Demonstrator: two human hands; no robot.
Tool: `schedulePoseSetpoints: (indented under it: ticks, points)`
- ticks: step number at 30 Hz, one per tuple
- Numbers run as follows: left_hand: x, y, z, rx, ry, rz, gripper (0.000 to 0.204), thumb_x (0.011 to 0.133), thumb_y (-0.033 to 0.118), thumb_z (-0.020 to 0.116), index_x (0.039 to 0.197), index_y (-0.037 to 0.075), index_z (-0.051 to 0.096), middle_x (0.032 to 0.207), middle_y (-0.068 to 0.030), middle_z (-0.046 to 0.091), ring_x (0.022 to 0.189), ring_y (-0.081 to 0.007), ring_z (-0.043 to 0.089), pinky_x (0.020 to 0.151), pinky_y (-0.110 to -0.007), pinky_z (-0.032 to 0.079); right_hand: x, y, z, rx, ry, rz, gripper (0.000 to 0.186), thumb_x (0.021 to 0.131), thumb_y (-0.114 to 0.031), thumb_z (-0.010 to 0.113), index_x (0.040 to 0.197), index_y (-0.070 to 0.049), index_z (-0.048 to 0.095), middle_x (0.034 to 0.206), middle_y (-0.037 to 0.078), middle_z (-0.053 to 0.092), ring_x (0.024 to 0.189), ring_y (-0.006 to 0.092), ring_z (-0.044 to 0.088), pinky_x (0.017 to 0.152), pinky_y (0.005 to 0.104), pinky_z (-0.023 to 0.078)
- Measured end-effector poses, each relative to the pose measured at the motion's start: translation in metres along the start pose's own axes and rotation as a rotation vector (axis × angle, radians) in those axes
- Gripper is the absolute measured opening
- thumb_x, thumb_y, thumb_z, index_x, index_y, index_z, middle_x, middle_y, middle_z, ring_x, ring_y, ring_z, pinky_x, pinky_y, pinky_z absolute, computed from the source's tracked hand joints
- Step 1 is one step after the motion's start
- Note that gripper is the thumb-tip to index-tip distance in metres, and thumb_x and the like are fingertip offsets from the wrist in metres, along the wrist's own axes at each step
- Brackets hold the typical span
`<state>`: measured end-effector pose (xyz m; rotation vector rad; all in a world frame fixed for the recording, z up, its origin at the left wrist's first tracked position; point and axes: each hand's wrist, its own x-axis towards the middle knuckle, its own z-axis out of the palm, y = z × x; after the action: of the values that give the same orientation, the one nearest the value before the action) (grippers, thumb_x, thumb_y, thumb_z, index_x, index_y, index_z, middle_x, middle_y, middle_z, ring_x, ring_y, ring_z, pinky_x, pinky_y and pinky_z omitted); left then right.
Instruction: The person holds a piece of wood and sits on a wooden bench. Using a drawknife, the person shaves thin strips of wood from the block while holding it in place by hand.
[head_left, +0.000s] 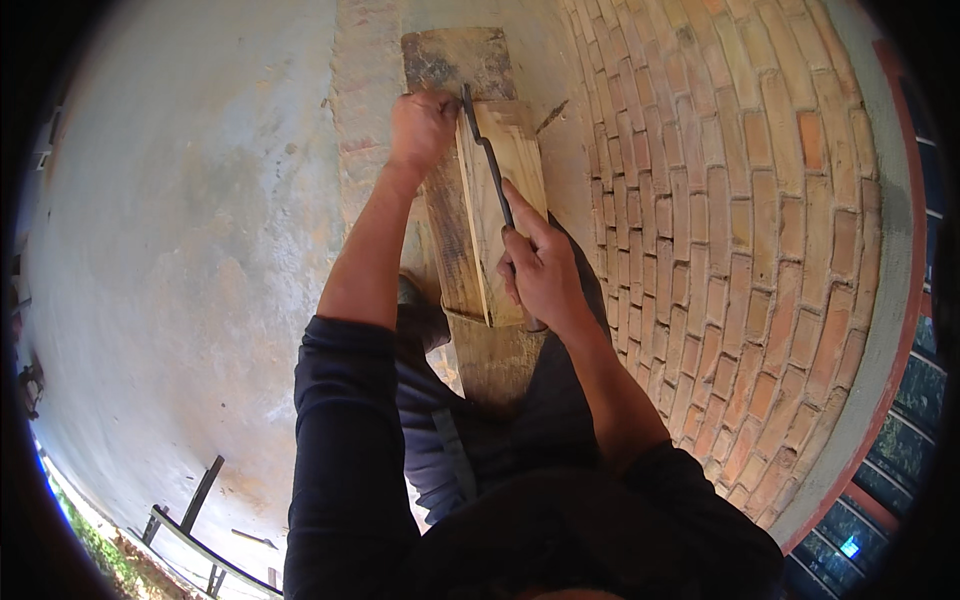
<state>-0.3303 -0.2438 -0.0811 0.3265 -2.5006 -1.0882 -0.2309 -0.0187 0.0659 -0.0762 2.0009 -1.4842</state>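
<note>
The head view is filled across its left half by a smooth grey concrete surface [200, 250] with pale patches and brownish stains. A broad surface of tan and reddish bricks [740, 230] curves over the right half, bordered at the far right by a grey band and a thin red edge [905, 300]. Dark sleeves [350, 440] and dark trousers [440, 440] take up the lower centre, the legs parted around a long, weathered brown wooden plank [455, 60], which runs from the upper centre down between them. On it, in the upper middle of the frame, lies a narrow, pale yellowish wooden board [482, 230], with a darker brown strip of wood [452, 235] along its left side. A slim dark metal frame [215, 555] stands at the lower left.

The right hand [545, 268], right of centre, has its fingers wrapped around a slender dark metal rod with a step-like bend [497, 180], the index finger stretched along the shaft. The rod slants over the pale board toward the upper centre. The left hand [425, 122] is beside the rod's upper end, its fingers curled in; I cannot tell whether they pinch anything.
</note>
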Motion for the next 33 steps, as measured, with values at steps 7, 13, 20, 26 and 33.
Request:
schedulePoseSetpoints:
  ticks: [7,13,20,26,33]
  points:
    - [0.005,0.007,-0.004,0.048,0.006,0.006,0.011,0.084,0.014,0.071,0.089,0.007,0.079,0.085,-0.0179,0.072,0.077,-0.0365,0.071,0.072,-0.041,0.057,-0.009,0.0,-0.002,0.091,-0.011,0.038,0.055,0.104,-0.008,0.045,0.158,-0.01,0.041,0.057,0.002,0.051,0.043,0.0086,0.045,0.042,0.0284,0.041]
    - [0.006,0.005,-0.001,0.023,0.015,0.01,0.011,0.084,0.014,0.072,0.09,0.008,0.079,0.084,-0.0183,0.072,0.077,-0.0362,0.071,0.071,-0.042,0.057,-0.004,0.005,-0.004,0.071,-0.019,0.014,0.055,0.104,-0.008,0.044,0.159,-0.01,0.039,0.057,0.002,0.051,0.042,0.0077,0.045,0.041,0.0279,0.04]
    - [-0.001,0.01,0.0,0.119,0.044,0.021,0.01,0.084,0.015,0.073,0.09,0.01,0.08,0.088,-0.0167,0.074,0.081,-0.0367,0.072,0.072,-0.041,0.058,-0.021,0.016,0.015,0.084,0.052,-0.037,0.054,0.104,-0.006,0.045,0.158,-0.013,0.043,0.054,0.0,0.046,0.041,0.0077,0.044,0.042,0.0276,0.039]
    - [-0.057,0.05,-0.022,-0.17,0.264,-0.216,0.02,0.092,0.021,0.069,0.1,0.004,0.075,0.087,-0.0192,0.074,0.076,-0.0351,0.071,0.071,-0.045,0.055,-0.013,0.016,0.014,0.082,0.032,0.011,0.056,0.104,-0.005,0.047,0.159,-0.016,0.042,0.057,-0.001,0.045,0.042,0.0071,0.044,0.042,0.0287,0.04]
    - [-0.224,0.204,-0.075,-0.901,-0.018,-0.952,0.029,0.11,0.026,0.052,0.119,-0.001,0.056,0.098,-0.005,0.063,0.084,-0.0057,0.054,0.068,-0.022,0.045,-0.004,0.041,0.018,-0.021,0.078,-0.168,0.055,0.106,-0.008,0.046,0.16,-0.011,0.038,0.062,0.003,0.055,0.051,0.0084,0.052,0.052,0.026,0.047]
